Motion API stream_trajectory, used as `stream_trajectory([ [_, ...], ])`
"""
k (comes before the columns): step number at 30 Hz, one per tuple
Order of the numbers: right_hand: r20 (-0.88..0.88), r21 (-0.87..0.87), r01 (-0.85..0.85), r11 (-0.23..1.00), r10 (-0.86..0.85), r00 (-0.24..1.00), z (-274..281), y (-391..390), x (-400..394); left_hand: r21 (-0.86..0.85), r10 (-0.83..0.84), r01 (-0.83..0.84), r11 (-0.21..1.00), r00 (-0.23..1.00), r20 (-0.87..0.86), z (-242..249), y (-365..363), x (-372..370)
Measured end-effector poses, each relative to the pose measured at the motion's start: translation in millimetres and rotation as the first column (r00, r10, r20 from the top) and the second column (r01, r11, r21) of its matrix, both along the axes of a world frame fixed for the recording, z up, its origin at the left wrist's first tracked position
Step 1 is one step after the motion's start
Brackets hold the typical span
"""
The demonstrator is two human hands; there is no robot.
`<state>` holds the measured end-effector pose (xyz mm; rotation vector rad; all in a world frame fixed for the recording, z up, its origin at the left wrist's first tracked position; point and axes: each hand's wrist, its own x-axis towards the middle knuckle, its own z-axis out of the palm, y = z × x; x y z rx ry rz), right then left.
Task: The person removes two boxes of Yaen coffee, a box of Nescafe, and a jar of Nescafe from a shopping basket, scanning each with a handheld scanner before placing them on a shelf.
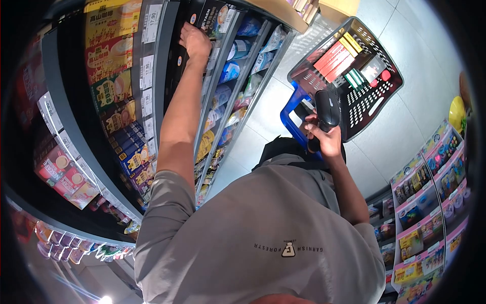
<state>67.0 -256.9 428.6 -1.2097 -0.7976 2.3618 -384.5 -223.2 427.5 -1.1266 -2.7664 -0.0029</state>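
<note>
My left hand reaches into the shelf on the left and touches the black coffee boxes, its fingers stretched out over them and partly lost against the dark packaging. Near the middle, my right hand has its fingers wrapped around a black handheld device with a rounded body, whose kind I cannot make out. Just beside this hand is the blue handle of a dark perforated shopping basket. Inside lie red boxes, yellow boxes, a green-and-white pack and small red items.
Price labels line the shelf edges, beside yellow and red drink boxes. Blue and white bags fill the shelf rows right of my left arm. A pink display rack with small goods stands at right. Pale tiles cover the floor.
</note>
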Motion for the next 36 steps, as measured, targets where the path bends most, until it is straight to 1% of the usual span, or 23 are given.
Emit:
stream_trajectory([
  [4, -0.007, 0.016, -0.040, 0.999, 0.040, 0.999, -4, 0, -1, 0.008, 0.002, -0.002, 1.000, 1.000, -0.007, -1, 0, 0],
  [7, -0.026, 0.026, -0.025, 0.999, 0.026, 0.999, -6, -1, -1, -0.029, 0.017, -0.017, 0.999, 1.000, -0.012, 0, 0, 0],
  [10, -0.031, -0.001, -0.023, 1.000, 0.023, 0.999, -4, -1, -1, -0.073, -0.011, 0.005, 0.997, 0.997, -0.083, 0, -2, -1],
  [13, -0.013, 0.016, -0.077, 0.997, 0.077, 0.997, 2, 2, -3, -0.071, 0.006, -0.010, 0.997, 0.999, -0.053, -2, -1, -8],
  [15, 0.073, 0.074, -0.100, 0.992, 0.094, 0.993, 13, 4, -7, -0.058, 0.022, -0.024, 0.998, 0.999, -0.038, -1, -1, -8],
  [16, 0.073, 0.081, -0.106, 0.991, 0.100, 0.992, 16, 5, -7, -0.072, 0.036, -0.037, 0.997, 0.999, -0.022, 2, 1, -5],
  [18, 0.137, 0.123, -0.235, 0.964, 0.218, 0.966, 22, 8, -7, -0.076, 0.060, -0.060, 0.995, 0.998, -0.007, 11, 1, 3],
  [20, 0.166, 0.123, -0.281, 0.952, 0.259, 0.951, 33, 12, -9, -0.016, -0.052, 0.051, 0.999, 0.996, -0.071, 20, -2, 14],
  [21, 0.221, 0.158, -0.310, 0.937, 0.273, 0.936, 37, 13, -9, 0.113, -0.133, 0.149, 0.982, 0.982, -0.135, 24, -5, 22],
  [22, 0.275, 0.191, -0.341, 0.920, 0.283, 0.919, 40, 15, -9, 0.122, -0.119, 0.137, 0.983, 0.983, -0.139, 27, -11, 34],
  [23, 0.299, 0.192, -0.414, 0.890, 0.349, 0.888, 34, 13, -4, 0.259, -0.229, 0.254, 0.932, 0.966, -0.123, 28, -19, 50],
  [24, 0.303, 0.196, -0.425, 0.884, 0.358, 0.883, 33, 10, -4, 0.390, -0.336, 0.356, 0.849, 0.934, -0.119, 26, -28, 67],
  [26, 0.375, 0.312, -0.488, 0.815, 0.366, 0.852, 37, 4, -2, 0.411, -0.372, 0.292, 0.864, 0.920, 0.127, 3, -53, 108],
  [27, 0.426, 0.260, -0.565, 0.783, 0.433, 0.795, 52, 9, -5, 0.351, -0.283, 0.164, 0.922, 0.904, 0.320, -9, -63, 134],
  [28, 0.447, 0.260, -0.576, 0.775, 0.432, 0.783, 57, 7, -7, 0.270, -0.183, 0.049, 0.962, 0.848, 0.497, -21, -72, 159],
  [30, 0.495, 0.252, -0.615, 0.747, 0.447, 0.745, 61, 5, -11, 0.159, -0.091, -0.018, 0.987, 0.753, 0.652, -54, -88, 194],
  [32, 0.520, 0.292, -0.638, 0.712, 0.442, 0.731, 51, -1, -7, -0.025, 0.111, -0.143, 0.989, 0.634, 0.765, -61, -93, 231],
  [34, 0.567, 0.308, -0.685, 0.660, 0.451, 0.690, 49, -5, -9, -0.086, 0.187, -0.226, 0.970, 0.475, 0.860, -64, -96, 246],
  [35, 0.594, 0.299, -0.716, 0.631, 0.464, 0.657, 45, -9, -9, -0.055, 0.193, -0.303, 0.951, 0.450, 0.872, -79, -101, 254],
  [36, 0.603, 0.313, -0.728, 0.611, 0.464, 0.649, 43, -12, -8, -0.034, 0.184, -0.322, 0.946, 0.447, 0.876, -82, -102, 253],
])
